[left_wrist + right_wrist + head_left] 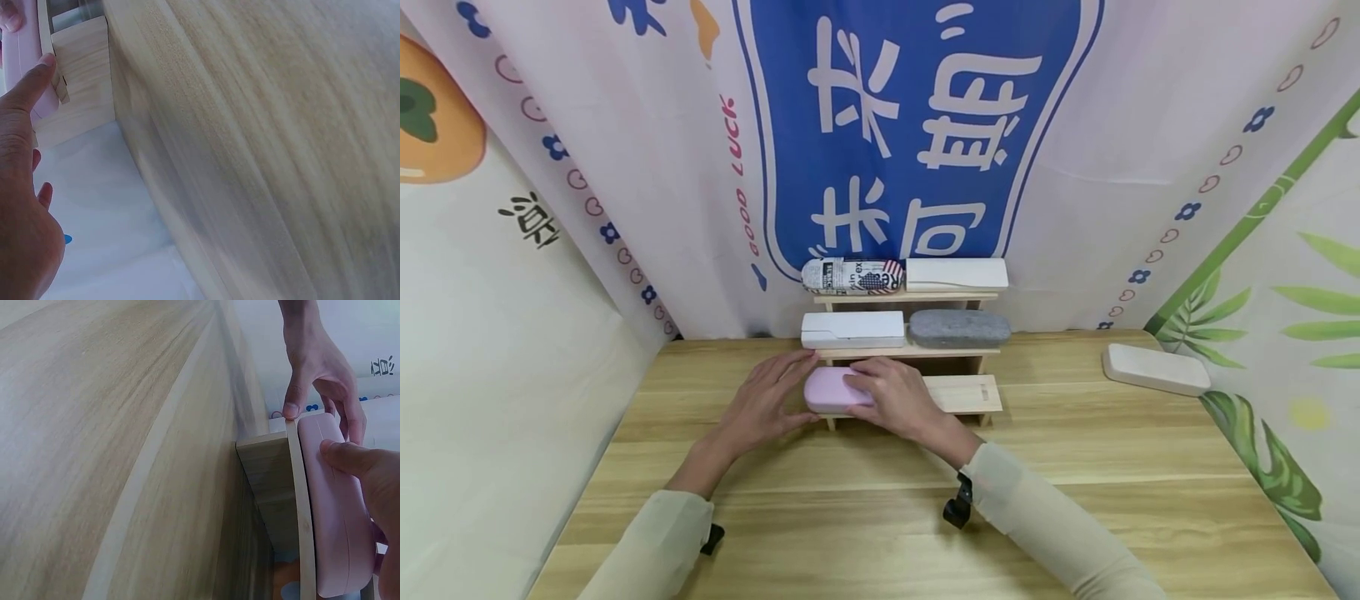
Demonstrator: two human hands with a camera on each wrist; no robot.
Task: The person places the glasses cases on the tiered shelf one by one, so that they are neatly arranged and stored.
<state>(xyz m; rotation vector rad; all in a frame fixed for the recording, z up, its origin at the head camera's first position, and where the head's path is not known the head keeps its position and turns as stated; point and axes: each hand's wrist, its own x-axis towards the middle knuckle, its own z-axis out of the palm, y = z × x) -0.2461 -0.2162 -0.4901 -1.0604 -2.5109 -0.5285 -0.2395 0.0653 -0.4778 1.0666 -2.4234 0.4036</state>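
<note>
A lilac glasses case point(829, 390) lies on the lowest tier of a small wooden stepped rack point(961, 393), at its left end. My right hand point(898, 398) grips the case from above, thumb on its front side and fingers over the back. In the right wrist view the case point(337, 512) rests along the tier board. My left hand point(767, 398) is spread around the rack's left end. Its thumb touches the board's front corner, as the left wrist view also shows for this hand point(25, 206); its other fingers reach toward the back, partly hidden.
The middle tier carries a white case point(852, 330) and a grey felt case point(959, 328). On the top tier sit a printed case point(852, 276) and a cream case point(957, 274). An off-white case point(1156, 369) lies at the table's point(865, 533) right back. A printed curtain point(1075, 208) hangs behind.
</note>
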